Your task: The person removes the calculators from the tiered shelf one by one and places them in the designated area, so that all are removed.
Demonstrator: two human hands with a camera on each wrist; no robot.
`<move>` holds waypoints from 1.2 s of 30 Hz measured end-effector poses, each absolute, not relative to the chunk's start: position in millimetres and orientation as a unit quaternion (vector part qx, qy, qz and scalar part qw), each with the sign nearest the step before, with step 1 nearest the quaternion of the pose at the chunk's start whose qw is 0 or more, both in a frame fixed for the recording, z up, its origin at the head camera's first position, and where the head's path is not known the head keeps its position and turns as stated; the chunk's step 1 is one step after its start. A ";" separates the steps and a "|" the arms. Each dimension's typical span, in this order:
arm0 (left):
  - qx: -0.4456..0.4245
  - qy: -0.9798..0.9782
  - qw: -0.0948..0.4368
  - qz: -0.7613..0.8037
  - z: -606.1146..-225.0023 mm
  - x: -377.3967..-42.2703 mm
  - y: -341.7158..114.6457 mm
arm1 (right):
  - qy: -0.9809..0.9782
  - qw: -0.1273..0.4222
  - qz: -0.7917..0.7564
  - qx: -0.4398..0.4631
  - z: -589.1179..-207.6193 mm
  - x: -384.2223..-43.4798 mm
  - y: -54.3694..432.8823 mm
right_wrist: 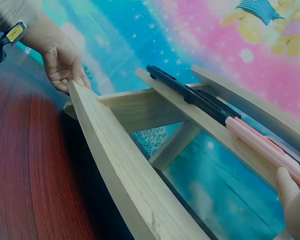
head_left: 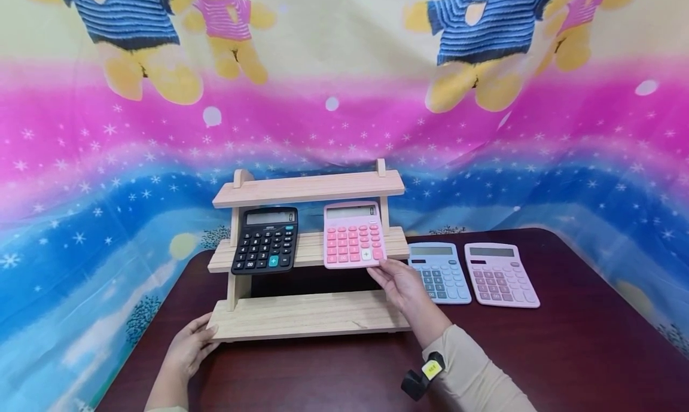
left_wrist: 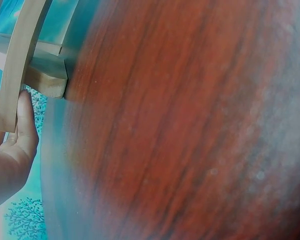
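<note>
A three-tier wooden shelf [head_left: 307,316] stands on the table. My left hand [head_left: 185,346] grips the left end of its bottom board; in the left wrist view the fingers lie on both sides of the wood [left_wrist: 16,75]. On the middle board a black calculator [head_left: 267,241] leans back at the left. To its right a pink calculator [head_left: 352,235] leans on the same board. My right hand [head_left: 401,283] pinches the pink one's lower right corner, thumb in front; its other fingers are partly hidden. The right wrist view shows both calculators edge-on, the black one [right_wrist: 190,95] farther away.
Right of the shelf, a blue calculator [head_left: 454,274] and a pale pink-lilac calculator [head_left: 503,274] lie face up on the dark red-brown table [head_left: 581,340]. My right forearm passes in front of the shelf's right end. A printed cloth [head_left: 334,131] with bears hangs behind the table.
</note>
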State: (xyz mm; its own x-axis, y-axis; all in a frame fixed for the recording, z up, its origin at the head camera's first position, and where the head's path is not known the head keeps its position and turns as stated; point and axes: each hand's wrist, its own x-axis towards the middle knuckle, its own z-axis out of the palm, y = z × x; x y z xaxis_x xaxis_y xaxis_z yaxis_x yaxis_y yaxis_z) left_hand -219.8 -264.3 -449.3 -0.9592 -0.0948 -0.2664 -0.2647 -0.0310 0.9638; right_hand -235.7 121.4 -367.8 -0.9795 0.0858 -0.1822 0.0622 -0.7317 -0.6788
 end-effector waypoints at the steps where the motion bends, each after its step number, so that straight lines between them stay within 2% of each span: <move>1: -0.127 0.693 0.060 0.707 -449.1 -219.8 -264.3 | -0.365 0.008 0.925 -0.101 -368.1 -235.7 121.1; 15: -0.127 0.693 0.059 0.708 -449.6 -219.1 -264.3 | -0.366 0.034 0.926 -0.089 -368.2 -233.5 117.1; 36: -0.131 0.691 0.059 0.708 -450.4 -220.3 -264.9 | -0.352 0.018 0.932 -0.081 -364.4 -223.1 122.5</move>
